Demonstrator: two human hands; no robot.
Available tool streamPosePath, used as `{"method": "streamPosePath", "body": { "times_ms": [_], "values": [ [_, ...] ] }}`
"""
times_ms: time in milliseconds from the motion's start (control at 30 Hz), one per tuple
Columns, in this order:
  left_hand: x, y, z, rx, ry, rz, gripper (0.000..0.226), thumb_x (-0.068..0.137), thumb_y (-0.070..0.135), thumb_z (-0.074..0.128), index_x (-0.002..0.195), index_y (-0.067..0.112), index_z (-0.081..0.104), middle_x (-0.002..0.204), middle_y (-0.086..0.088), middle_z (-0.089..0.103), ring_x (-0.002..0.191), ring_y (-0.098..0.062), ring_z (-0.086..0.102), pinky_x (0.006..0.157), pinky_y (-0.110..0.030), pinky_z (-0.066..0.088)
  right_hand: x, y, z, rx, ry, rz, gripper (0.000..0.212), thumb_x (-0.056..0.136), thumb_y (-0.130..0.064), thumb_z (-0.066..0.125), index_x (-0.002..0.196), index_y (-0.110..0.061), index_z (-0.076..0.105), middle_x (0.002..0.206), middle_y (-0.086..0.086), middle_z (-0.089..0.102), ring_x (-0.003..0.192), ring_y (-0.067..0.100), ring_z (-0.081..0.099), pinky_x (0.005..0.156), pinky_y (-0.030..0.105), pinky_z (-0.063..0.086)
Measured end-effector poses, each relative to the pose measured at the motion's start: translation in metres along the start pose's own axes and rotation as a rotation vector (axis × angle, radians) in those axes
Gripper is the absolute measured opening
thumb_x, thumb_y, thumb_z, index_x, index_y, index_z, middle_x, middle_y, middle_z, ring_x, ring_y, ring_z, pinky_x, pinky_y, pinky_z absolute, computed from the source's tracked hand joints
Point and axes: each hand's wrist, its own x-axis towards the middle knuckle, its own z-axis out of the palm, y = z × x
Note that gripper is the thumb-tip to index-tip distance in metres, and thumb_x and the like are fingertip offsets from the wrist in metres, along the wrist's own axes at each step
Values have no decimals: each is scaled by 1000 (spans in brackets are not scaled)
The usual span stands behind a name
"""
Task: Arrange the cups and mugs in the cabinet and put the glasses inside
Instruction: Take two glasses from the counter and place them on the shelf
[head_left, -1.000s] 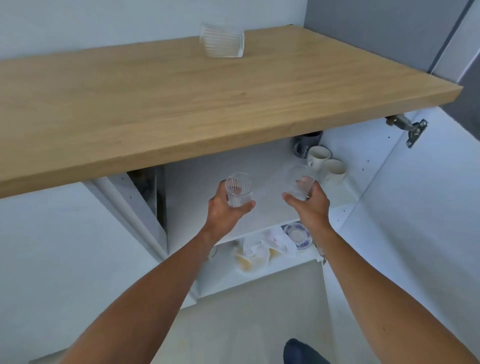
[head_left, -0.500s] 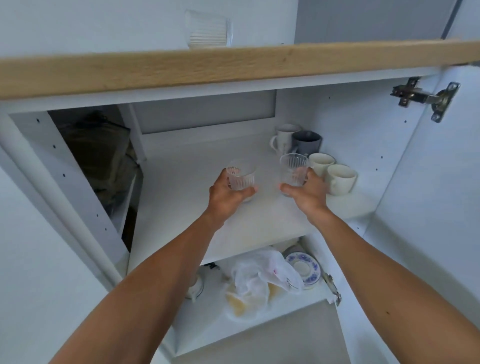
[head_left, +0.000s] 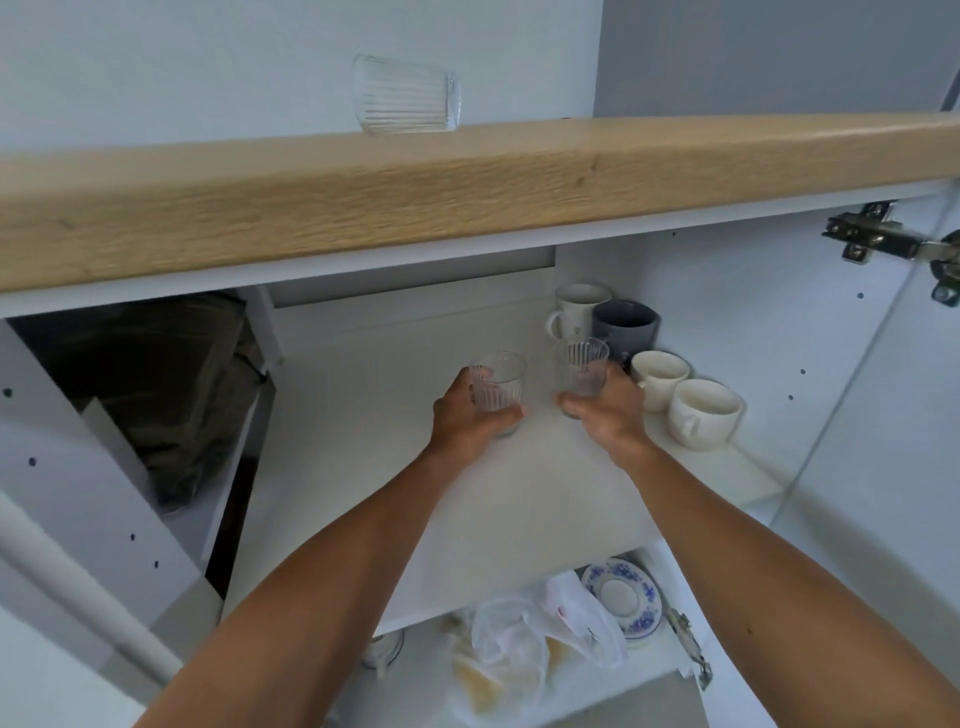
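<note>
Both my hands reach into the open white cabinet over its upper shelf (head_left: 363, 467). My left hand (head_left: 467, 415) grips a clear ribbed glass (head_left: 500, 387) upright, low over the shelf. My right hand (head_left: 605, 410) grips a second ribbed glass (head_left: 581, 366) just left of the mugs. Along the shelf's right side stand a white mug (head_left: 574, 312), a dark grey mug (head_left: 626, 327) and two cream cups (head_left: 658, 376) (head_left: 704, 413). A third ribbed glass (head_left: 405, 96) lies on its side on the wooden countertop (head_left: 467, 192) above.
The lower shelf holds a blue-patterned saucer (head_left: 623, 597), crumpled plastic bags (head_left: 519, 649) and a small glass item (head_left: 384, 647). A dark bag (head_left: 171, 395) fills the left compartment. The cabinet door with its hinge (head_left: 878, 236) stands open at the right.
The view has dropped below the countertop and moved closer. Both hands have carried their glasses deeper into the cabinet, down to the upper shelf beside the mugs.
</note>
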Motion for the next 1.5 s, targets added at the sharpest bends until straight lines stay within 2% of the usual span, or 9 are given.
{"method": "streamPosePath", "body": {
  "times_ms": [200,400,600,733,900,1033,1133,1333,1500],
  "values": [
    [11,3,11,29,-25,-4,63,64,22,92,118,18,60,104,2,66,90,-12,62,59,-4,44,8,7,7,12,-12,19,53,65,-20,89,109,-13,61,107,5,70,99,22,66,89,38,55],
    [16,1,13,54,-64,-23,84,52,42,93,124,27,53,117,-3,67,104,-17,65,89,-29,55,6,4,7,-4,-33,15,59,64,-24,91,113,-9,61,107,3,69,95,17,63,82,27,49],
    [7,5,1,109,-117,-27,97,61,37,93,142,28,39,123,0,60,110,-15,58,92,-24,47,0,1,-2,-59,-72,33,72,61,-26,94,120,-6,59,119,9,68,108,24,64,86,27,48],
    [-11,6,-10,129,-115,-43,102,63,39,91,146,28,33,137,-6,57,126,-19,53,105,-31,43,-19,-7,-10,8,-103,16,71,63,-18,92,124,-7,56,120,7,67,110,22,63,86,25,47],
    [-47,13,-30,163,-103,-38,98,71,48,84,150,29,28,149,-4,46,135,-20,45,101,-23,38,-53,-19,-21,-28,-141,-13,72,68,-22,89,130,-14,53,122,2,65,111,19,61,89,25,46],
    [-83,34,-49,269,-147,-52,95,78,59,72,153,26,24,156,-3,36,140,-22,38,106,-25,33,-83,-33,-38,-281,-231,1,91,73,-40,83,146,-13,35,141,12,51,130,30,48,96,29,41],
    [-107,50,-68,340,-172,-98,97,77,71,63,154,30,21,157,-7,32,144,-25,30,114,-36,31,-106,-53,-57,-440,-312,38,102,77,-52,76,154,-11,23,154,15,36,142,33,33,110,38,36],
    [-167,107,-113,630,-338,-153,95,79,82,42,155,34,10,166,0,9,153,-26,-2,122,-49,13,-172,-108,-108,-783,-494,77,104,79,-71,59,157,-24,9,164,11,12,151,32,7,119,53,18],
    [-227,176,-149,703,-442,-227,95,80,83,39,156,36,6,167,0,4,153,-26,-7,122,-50,9,-234,-172,-163,-852,-591,181,107,75,-80,53,157,-31,4,166,5,2,153,28,-3,120,54,5]
  ]
}}
